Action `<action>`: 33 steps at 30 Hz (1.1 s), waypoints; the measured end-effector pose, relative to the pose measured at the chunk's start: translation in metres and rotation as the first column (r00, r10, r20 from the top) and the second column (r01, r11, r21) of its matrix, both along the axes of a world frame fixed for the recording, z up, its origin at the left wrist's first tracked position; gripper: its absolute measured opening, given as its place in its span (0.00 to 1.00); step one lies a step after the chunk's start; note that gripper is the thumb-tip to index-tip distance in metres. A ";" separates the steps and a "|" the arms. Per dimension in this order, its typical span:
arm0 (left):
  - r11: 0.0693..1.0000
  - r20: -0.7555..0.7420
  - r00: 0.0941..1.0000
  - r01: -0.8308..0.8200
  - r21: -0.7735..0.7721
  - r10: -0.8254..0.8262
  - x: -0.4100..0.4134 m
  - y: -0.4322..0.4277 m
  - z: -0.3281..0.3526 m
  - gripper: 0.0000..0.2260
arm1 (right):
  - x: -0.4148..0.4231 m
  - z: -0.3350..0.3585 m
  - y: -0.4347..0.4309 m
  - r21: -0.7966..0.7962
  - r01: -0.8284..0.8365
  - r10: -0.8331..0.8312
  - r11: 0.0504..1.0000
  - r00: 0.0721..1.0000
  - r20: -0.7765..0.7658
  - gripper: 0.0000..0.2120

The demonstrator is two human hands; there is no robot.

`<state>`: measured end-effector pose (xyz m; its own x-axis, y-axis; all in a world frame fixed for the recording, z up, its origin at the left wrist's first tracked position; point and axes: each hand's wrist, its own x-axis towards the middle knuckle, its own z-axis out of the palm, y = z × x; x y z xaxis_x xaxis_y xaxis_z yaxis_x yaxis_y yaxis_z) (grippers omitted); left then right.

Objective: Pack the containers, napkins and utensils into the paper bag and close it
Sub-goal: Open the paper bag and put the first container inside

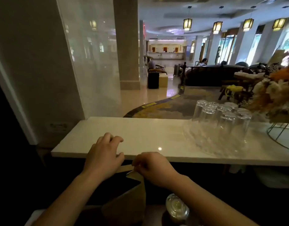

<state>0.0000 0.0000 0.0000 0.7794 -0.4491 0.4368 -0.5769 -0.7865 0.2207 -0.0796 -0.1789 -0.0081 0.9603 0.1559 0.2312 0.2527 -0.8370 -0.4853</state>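
A brown paper bag (129, 203) stands upright below the white counter, its mouth open and dark inside. My right hand (152, 167) pinches the bag's far top rim at its right corner. My left hand (104, 155) rests over the same rim farther left, fingers curled apart above the counter's front edge. What the left hand touches under its palm is hidden. A clear plastic container (177, 207) with a domed lid sits just right of the bag, under my right forearm. No napkins or utensils show.
The white counter (140, 136) runs across in front of me. Several upturned drinking glasses (222, 118) stand on a clear tray at its right. A wire stand (282, 136) with dried flowers is at the far right. A pale wall panel stands left.
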 end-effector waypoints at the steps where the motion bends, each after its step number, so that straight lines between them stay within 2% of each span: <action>1: 1.000 -0.021 1.000 0.002 0.011 -0.002 -0.001 0.003 -0.004 0.17 | 0.001 -0.005 0.002 -0.013 0.007 -0.007 1.000 1.000 -0.021 0.09; 8: 0.997 -0.132 0.991 -0.022 0.078 0.032 -0.013 0.027 -0.043 0.05 | 0.010 -0.042 0.016 -0.134 0.077 -0.093 0.988 0.989 -0.118 0.12; 13: 0.978 -0.196 0.977 -0.047 0.205 0.088 -0.015 0.057 -0.066 0.03 | 0.008 -0.066 0.017 -0.167 0.130 -0.140 0.977 0.989 -0.053 0.07; 16: 0.964 -0.249 0.961 -0.055 0.262 0.123 -0.011 0.076 -0.072 0.12 | 0.000 -0.074 0.010 -0.151 0.195 -0.200 0.969 0.979 -0.023 0.09; 20: 0.927 -0.403 0.902 0.010 0.374 0.153 -0.008 0.096 -0.078 0.39 | -0.019 -0.075 -0.003 -0.141 0.290 -0.297 0.947 0.954 -0.035 0.13; 22: 0.906 -0.479 0.863 0.061 0.419 0.163 -0.009 0.100 -0.081 0.50 | -0.028 -0.073 -0.009 -0.125 0.347 -0.355 0.930 0.933 -0.054 0.14; 25: 0.924 -0.544 0.831 0.108 0.367 0.119 -0.016 0.098 -0.085 0.54 | -0.040 -0.078 -0.012 -0.098 0.373 -0.381 0.923 0.920 -0.091 0.15; 27: 0.939 -0.562 0.821 0.111 0.326 0.098 -0.022 0.097 -0.088 0.56 | -0.046 -0.079 -0.008 -0.106 0.368 -0.377 0.924 0.922 -0.086 0.20; 30: 0.954 -0.557 0.827 0.099 0.284 0.080 -0.027 0.098 -0.096 0.57 | -0.056 -0.078 0.002 -0.170 0.296 -0.271 0.940 0.950 0.156 0.26; 32: 0.958 -0.528 0.846 0.094 0.271 0.066 -0.032 0.097 -0.101 0.57 | -0.065 -0.075 0.015 -0.148 0.107 -0.056 0.983 0.948 0.312 0.22; 33: 0.961 -0.517 0.854 0.090 0.261 0.060 -0.034 0.097 -0.104 0.57 | -0.069 -0.074 0.023 -0.173 -0.019 0.072 0.985 0.950 0.305 0.20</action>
